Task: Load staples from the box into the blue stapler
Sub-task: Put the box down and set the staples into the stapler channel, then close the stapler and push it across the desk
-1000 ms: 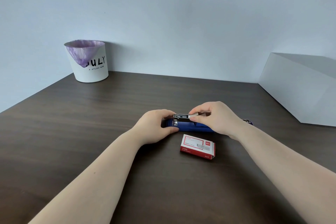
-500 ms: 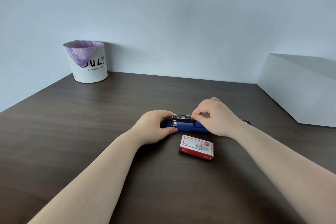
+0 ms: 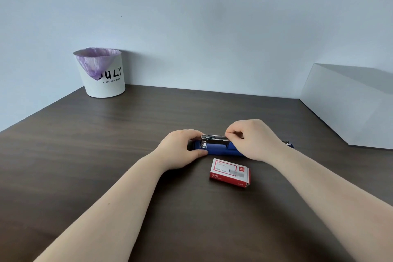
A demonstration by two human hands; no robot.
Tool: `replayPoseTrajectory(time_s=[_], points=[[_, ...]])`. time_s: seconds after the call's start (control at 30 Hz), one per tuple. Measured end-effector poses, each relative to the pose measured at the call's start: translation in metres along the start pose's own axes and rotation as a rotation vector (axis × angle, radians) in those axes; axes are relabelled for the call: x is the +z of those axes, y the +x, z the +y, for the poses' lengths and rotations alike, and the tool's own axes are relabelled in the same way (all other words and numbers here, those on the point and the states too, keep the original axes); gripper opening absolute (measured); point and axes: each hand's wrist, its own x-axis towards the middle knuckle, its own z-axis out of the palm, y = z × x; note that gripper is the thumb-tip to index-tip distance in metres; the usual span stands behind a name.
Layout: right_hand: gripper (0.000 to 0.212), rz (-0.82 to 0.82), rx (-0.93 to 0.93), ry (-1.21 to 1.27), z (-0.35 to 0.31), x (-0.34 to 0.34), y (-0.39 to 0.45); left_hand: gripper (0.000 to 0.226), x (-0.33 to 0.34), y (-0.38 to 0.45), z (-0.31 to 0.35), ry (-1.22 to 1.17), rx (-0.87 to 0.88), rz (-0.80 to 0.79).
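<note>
Taking the blue stapler (image 3: 221, 149) as landmark, it lies opened flat on the dark table (image 3: 106, 155), its metal staple channel (image 3: 214, 138) facing up. At its left end the left hand (image 3: 180, 149) clamps the body, thumb on the near side. Over its right half the right hand (image 3: 253, 140) has fingertips pressed together at the channel; whether they pinch a staple strip, I cannot tell. Any strip could jam or snap if pushed in crooked. The staple box (image 3: 230, 173) sits just in front of the stapler, apart from it.

We see a matt dark wood-grain table (image 3: 106, 155), a stapler (image 3: 221, 149) of smooth blue plastic with shiny metal, a glossy cardboard box (image 3: 230, 172), and a thin plastic-lined bin (image 3: 104, 74) at upper left.
</note>
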Motion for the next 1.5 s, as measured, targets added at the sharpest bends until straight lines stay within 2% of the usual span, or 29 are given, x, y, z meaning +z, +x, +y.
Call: replayPoseTrajectory(time_s=[0.37, 0.63, 0.77, 0.83, 0.93, 1.0, 1.1, 1.27, 1.4, 1.5], points=[[0.024, -0.069, -0.087, 0.094, -0.016, 0.008, 0.005, 0.035, 0.001, -0.001, -0.002, -0.023, 0.004, 0.011], [0.022, -0.051, -0.009, 0.105, -0.001, -0.003, -0.003, 0.034, 0.002, -0.001, -0.002, -0.033, -0.001, 0.023], [0.022, 0.006, 0.066, 0.156, 0.01, -0.015, -0.009, 0.042, 0.002, -0.002, -0.003, -0.012, -0.045, 0.027], [0.026, 0.019, 0.118, 0.087, 0.024, -0.024, -0.014, 0.041, 0.002, -0.004, 0.0, -0.007, -0.056, 0.041], [0.057, -0.204, 0.256, -0.169, 0.049, -0.035, -0.028, 0.038, 0.002, -0.008, 0.002, -0.004, -0.071, 0.059], [0.051, -0.33, 0.317, -0.191, 0.065, -0.036, -0.035, 0.035, 0.001, -0.009, 0.004, -0.006, -0.081, 0.053], [0.035, -0.279, 0.325, -0.057, 0.075, -0.037, -0.035, 0.034, 0.001, -0.008, 0.006, -0.002, -0.075, 0.051], [0.03, -0.267, 0.23, -0.084, 0.058, -0.053, -0.019, 0.033, 0.001, -0.007, -0.001, 0.002, -0.102, 0.09], [0.042, -0.162, 0.11, -0.006, 0.04, -0.074, -0.003, 0.032, 0.001, -0.006, -0.002, -0.013, -0.117, 0.089], [0.056, -0.053, 0.01, 0.2, 0.012, -0.072, 0.002, 0.032, 0.001, -0.007, 0.002, -0.033, -0.116, 0.1]])
